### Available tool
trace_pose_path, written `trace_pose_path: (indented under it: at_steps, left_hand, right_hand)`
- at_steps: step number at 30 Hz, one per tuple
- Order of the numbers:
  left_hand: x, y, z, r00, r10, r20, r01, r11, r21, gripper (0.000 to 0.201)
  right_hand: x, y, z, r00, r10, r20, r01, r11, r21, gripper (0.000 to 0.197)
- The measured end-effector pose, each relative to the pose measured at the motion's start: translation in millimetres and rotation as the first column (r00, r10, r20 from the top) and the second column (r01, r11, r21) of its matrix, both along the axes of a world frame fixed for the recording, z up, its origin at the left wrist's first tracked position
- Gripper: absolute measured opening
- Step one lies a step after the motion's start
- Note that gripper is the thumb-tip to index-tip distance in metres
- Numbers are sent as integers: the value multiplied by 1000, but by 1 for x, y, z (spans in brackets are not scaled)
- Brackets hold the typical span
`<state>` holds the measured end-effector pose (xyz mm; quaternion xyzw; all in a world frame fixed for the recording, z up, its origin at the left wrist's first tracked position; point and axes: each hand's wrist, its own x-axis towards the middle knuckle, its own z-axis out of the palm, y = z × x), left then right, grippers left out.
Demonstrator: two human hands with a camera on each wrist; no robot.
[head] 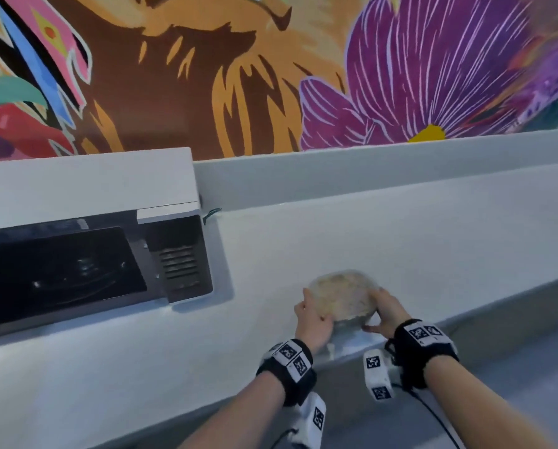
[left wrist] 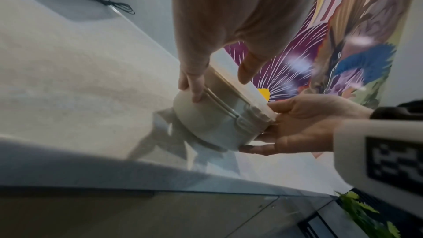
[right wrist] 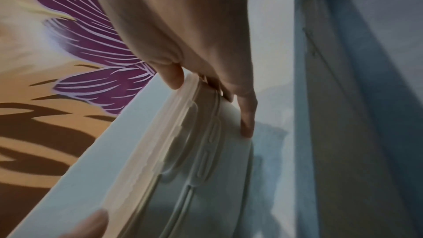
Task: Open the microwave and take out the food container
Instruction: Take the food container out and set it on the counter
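A round clear food container (head: 342, 296) with pale food and a lid is out on the white counter (head: 433, 247), to the right of the microwave (head: 86, 189). Both hands grip its sides: my left hand (head: 313, 315) on its left, my right hand (head: 384, 315) on its right. In the left wrist view the left hand (left wrist: 219, 86) has its thumb over the lid and its fingers on the container (left wrist: 215, 124) wall. The right wrist view shows the right hand (right wrist: 213, 108) gripping the container (right wrist: 206, 160) rim. Whether the base touches the counter I cannot tell. The microwave's dark inside shows.
The microwave fills the counter's left side, with a black cable (head: 211, 213) beside its right rear corner. A raised white ledge (head: 368, 176) and a painted wall run along the back. The counter's front edge (head: 465, 322) lies just under my wrists.
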<state>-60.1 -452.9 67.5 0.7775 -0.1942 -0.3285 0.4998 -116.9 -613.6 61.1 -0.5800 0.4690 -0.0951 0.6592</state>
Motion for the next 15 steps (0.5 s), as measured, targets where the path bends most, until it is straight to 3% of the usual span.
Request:
trace_pose_path:
  at_steps: [15]
  left_hand:
    - [12, -22, -19, 995, -92, 44, 90, 995, 32, 77]
  right_hand:
    - [3, -15, -12, 999, -32, 27, 32, 999, 12, 49]
